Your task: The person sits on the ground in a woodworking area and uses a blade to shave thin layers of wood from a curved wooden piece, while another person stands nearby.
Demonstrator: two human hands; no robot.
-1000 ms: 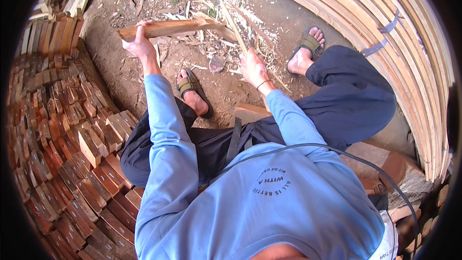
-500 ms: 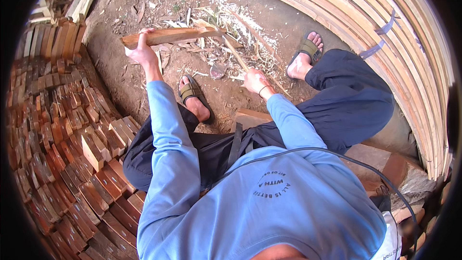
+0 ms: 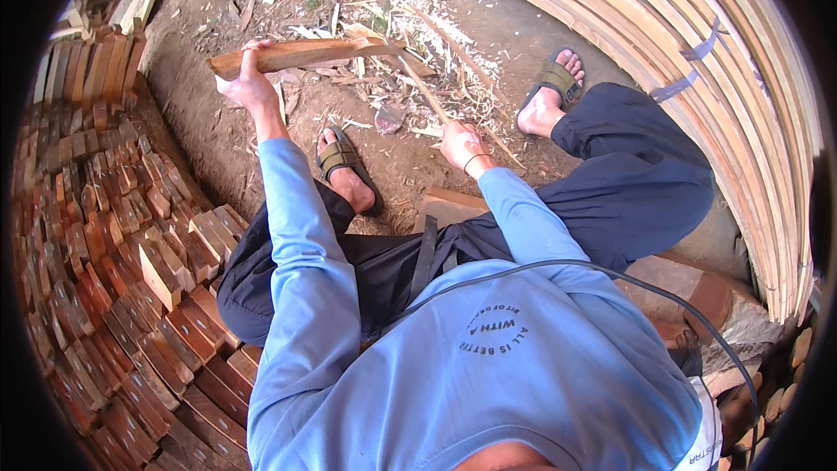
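My left hand (image 3: 250, 87) is wrapped around the left end of a reddish-brown wooden block (image 3: 309, 53), long and narrow, which slants slightly up to the right. My right hand (image 3: 462, 145) grips a long, thin wooden tool handle (image 3: 424, 92). That handle runs up and left to the block's right end, where the two meet. The tool's head is too indistinct there to tell its kind. Beneath and beyond the block lies a heap of pale wood chips and shavings (image 3: 436, 35) on the dirt.
Stacked short wooden blocks (image 3: 113, 288) fill the left side. Long bent timber strips (image 3: 741, 78), tied with a band, curve along the right. My sandalled feet rest either side of the chips. Bricks (image 3: 449, 208) lie by my legs; a black cable (image 3: 645, 286) crosses my shirt.
The scene has shifted slightly left in the view. Both hands keep their hold, and the block and tool handle stay in nearly the same position relative to each other.
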